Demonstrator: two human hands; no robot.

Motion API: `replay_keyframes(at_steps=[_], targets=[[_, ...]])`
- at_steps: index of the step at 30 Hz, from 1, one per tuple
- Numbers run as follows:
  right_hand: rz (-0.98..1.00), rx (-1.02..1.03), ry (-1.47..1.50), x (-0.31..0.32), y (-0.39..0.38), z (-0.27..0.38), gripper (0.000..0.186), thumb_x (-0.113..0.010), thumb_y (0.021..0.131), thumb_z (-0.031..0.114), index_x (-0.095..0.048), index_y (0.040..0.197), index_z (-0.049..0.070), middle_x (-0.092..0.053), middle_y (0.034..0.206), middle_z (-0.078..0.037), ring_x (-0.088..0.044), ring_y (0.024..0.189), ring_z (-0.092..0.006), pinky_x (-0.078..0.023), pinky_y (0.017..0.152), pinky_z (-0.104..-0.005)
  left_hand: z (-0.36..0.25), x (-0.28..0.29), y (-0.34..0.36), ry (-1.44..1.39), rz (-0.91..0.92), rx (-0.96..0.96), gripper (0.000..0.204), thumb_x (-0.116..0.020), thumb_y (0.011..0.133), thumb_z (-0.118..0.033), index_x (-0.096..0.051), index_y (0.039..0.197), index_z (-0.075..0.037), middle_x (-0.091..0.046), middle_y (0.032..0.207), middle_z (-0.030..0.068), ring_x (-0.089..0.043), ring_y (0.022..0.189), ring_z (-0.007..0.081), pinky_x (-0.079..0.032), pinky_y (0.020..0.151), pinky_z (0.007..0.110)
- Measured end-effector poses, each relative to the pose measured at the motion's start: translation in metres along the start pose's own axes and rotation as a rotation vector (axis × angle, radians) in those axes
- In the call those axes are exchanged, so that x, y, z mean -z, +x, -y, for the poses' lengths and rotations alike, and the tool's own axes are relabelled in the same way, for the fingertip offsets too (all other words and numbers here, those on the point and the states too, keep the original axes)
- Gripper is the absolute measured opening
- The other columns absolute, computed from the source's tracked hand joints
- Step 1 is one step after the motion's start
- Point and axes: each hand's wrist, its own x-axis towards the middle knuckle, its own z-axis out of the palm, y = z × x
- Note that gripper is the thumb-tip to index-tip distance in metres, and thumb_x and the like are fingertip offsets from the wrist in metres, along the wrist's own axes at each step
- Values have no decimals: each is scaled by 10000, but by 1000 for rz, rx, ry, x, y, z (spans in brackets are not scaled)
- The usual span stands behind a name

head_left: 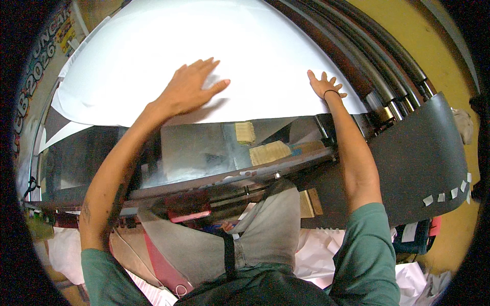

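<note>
Across most of the surface (191,158), from its far side to well short of its near edge, spreads a broad white sheet (255,46). Its own near edge runs almost straight from left to right, and toward the surface's left end a loose white flap pokes out from under it. Between sheet and near edge I see a dark, glassy strip, bordered by a bar with chipped paint. A large black panel (413,158) closes off the right end. Several long dark rollers (375,56) run along the right side of the sheet, curving toward that panel.

The person's left hand (196,84) is over the sheet, nearer the middle of the surface, palm down, fingers loosely extended and grasping nothing; its shadow falls beside it, and I cannot tell whether it touches. The right hand (325,87) is spread wide on the sheet near its right edge, likewise holding nothing.

Two tan blocks (269,152) show in the glassy strip. White tape pieces (441,197) dot the panel's lower right corner. A thin black band (332,93) circles the right wrist.
</note>
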Motion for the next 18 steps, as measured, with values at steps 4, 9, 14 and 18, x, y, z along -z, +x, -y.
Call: replay_keyframes(at_steps=[4,9,14,18], targets=[[1,7,2,1,-1,-2,1002,-283,830,866,-213,1599,228,-68,1663,-195,-23,1506,-489,13,1134,-739,35,9,4,103,-113,122,887,-387,952,-704,-374,1511,-16,-343,1570,230,-285,1480,368,-174,1220,540],[-8,-3,-10,0,3,-3,992,-276,838,861,-214,1599,228,-70,1663,-196,-21,1507,-490,24,1127,-744,42,-1,-4,205,82,239,933,-332,945,-744,-248,1568,-54,-182,1625,241,-145,1520,382,-96,1231,544],[-5,10,-10,-4,11,-8,977,-279,849,844,-204,1601,225,-63,1663,-200,-12,1508,-488,13,1134,-737,36,-5,-5,233,194,258,959,-272,928,-780,-219,1583,-81,-131,1636,244,-90,1527,395,-67,1230,554],[25,43,-44,0,15,-3,974,-260,855,838,-177,1606,223,-50,1661,-211,2,1503,-500,11,1131,-741,33,-4,-3,211,168,247,1011,-264,889,-821,-242,1579,-84,-158,1631,241,-89,1528,384,-76,1227,567]])
